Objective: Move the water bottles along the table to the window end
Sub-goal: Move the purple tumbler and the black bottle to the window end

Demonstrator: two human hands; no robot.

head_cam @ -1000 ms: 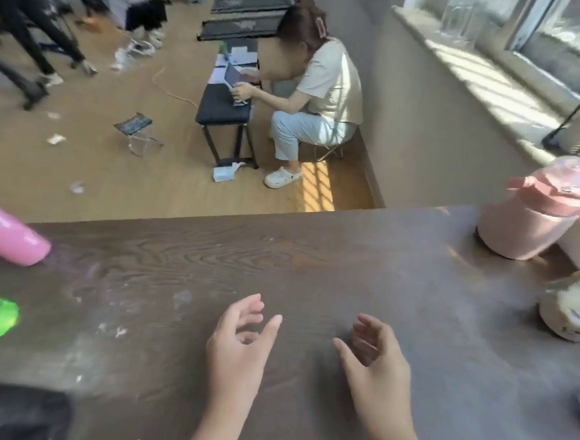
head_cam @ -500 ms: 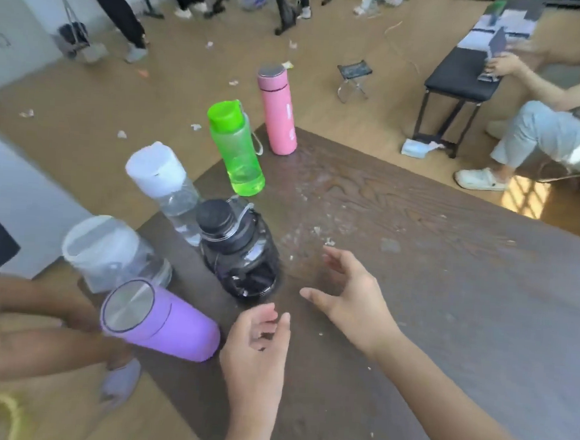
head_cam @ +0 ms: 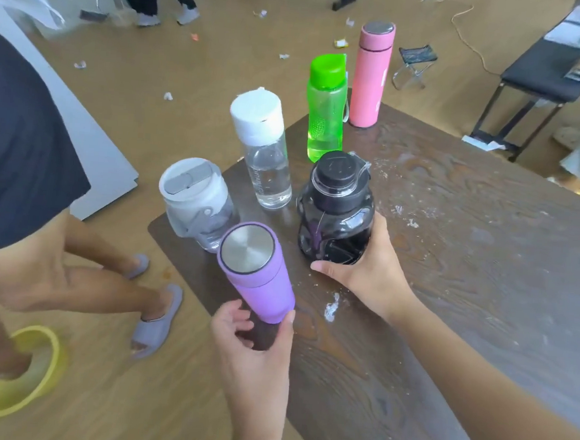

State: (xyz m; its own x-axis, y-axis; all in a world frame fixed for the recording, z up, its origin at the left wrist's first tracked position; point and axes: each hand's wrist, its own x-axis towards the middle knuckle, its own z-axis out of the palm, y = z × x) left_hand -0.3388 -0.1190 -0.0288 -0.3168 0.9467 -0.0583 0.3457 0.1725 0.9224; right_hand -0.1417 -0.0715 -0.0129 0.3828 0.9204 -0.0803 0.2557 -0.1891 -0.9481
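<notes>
Purple bottle [head_cam: 256, 272] near the counter [head_cam: 450, 265] corner sits in the left hand [head_cam: 256, 341]'s half-closed grip, the right hand [head_cam: 367, 270] clasps the black jug [head_cam: 335, 209]; a careless pull could topple neighbouring bottles off the edge.

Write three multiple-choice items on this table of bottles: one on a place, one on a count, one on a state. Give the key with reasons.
1. Where does the tall pink flask with a steel cap stand?
A. farthest from the camera in the group
B. beside the purple flask
C. on the floor

2. How many bottles stand on the dark wooden table?
A. four
B. six
C. eight

3. What is the right hand doing?
A. lying flat on the table
B. gripping the squat black jug
C. holding a cap

Key: 1 A, it stands at the far corner beyond the green bottle. 2 B, pink, green, clear, white-lidded, black and purple. 3 B, its fingers wrap the jug's side.
</notes>
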